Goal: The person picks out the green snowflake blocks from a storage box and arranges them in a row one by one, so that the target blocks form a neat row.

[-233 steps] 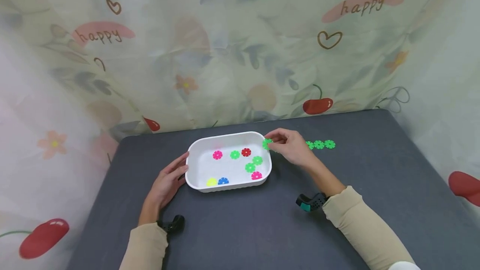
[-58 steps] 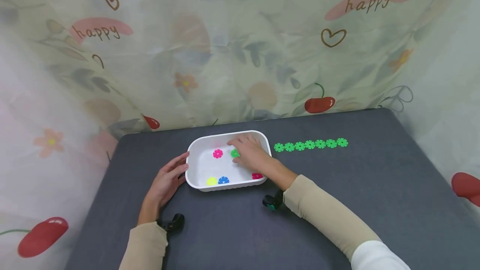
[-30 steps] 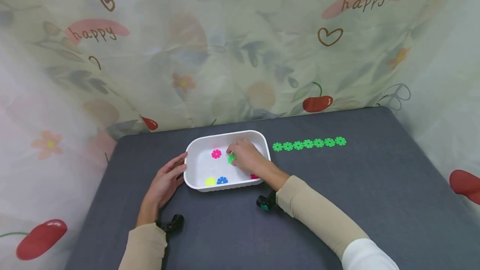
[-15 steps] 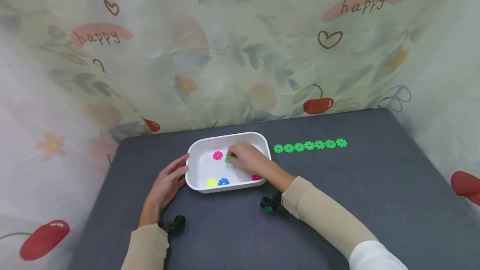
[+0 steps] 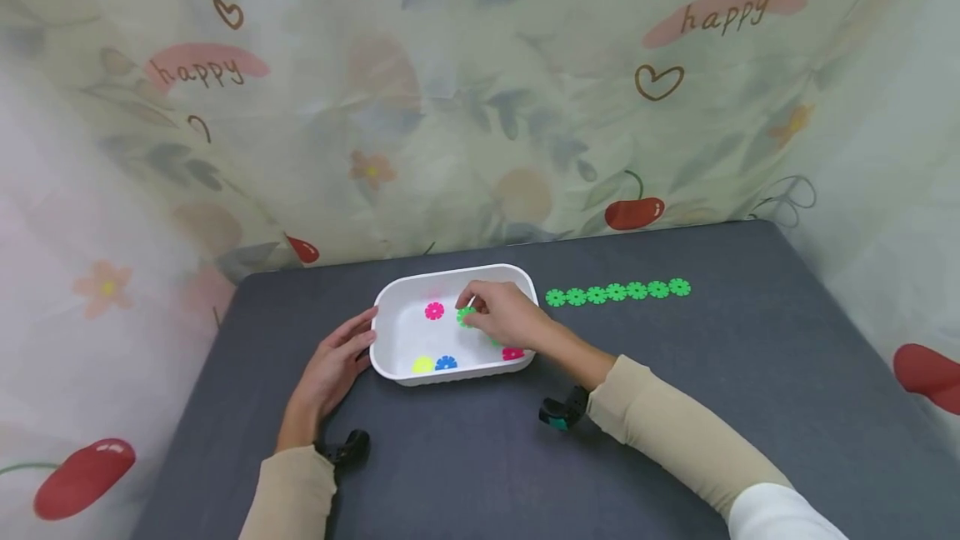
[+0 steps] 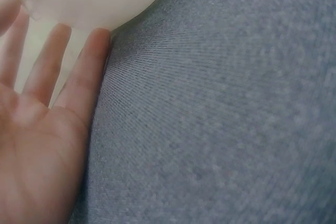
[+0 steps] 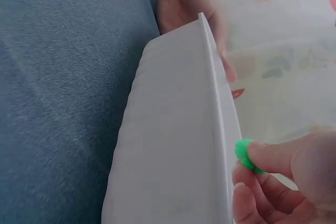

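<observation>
My right hand (image 5: 512,317) is over the white tray (image 5: 454,372), pinching a green flower-shaped disc (image 5: 464,317) between thumb and fingers. The right wrist view shows this green disc (image 7: 244,153) edge-on above the tray rim. At the tray's left end my left hand (image 5: 333,363) rests with extended fingers against the wall; the left wrist view has those fingertips (image 6: 97,40) touching it. Inside lie pink discs (image 5: 434,311) (image 5: 513,353), a yellow disc (image 5: 423,365) and a blue disc (image 5: 446,363). A sliver of green shows under my right hand, which hides part of the tray floor.
Right of the tray, a straight row of several green discs (image 5: 617,292) lies on the dark grey table (image 5: 480,457). A patterned cloth (image 5: 450,107) hangs behind the table's back edge.
The green row on the table has grown since the earliest frame. My right hand went into the tray, took hold of a green disc and has shifted slightly right. My left hand stayed put.
</observation>
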Demonstrator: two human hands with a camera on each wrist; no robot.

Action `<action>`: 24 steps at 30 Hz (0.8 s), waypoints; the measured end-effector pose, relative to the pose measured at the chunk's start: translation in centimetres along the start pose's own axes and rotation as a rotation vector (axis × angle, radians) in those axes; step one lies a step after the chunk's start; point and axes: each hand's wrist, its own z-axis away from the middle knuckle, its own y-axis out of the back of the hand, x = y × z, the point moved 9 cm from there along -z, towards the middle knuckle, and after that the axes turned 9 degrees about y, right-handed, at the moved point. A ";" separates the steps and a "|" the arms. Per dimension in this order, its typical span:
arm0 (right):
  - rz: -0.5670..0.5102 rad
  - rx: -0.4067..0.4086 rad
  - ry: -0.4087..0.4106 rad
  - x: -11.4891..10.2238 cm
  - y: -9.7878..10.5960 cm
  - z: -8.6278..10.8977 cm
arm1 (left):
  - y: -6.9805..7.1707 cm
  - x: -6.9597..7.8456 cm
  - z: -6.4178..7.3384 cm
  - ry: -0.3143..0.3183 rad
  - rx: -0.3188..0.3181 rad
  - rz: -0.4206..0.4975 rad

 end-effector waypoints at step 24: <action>-0.225 0.179 -0.133 4.2 5.5 3.9 | 0.0 0.1 0.2 -0.008 -0.013 -0.012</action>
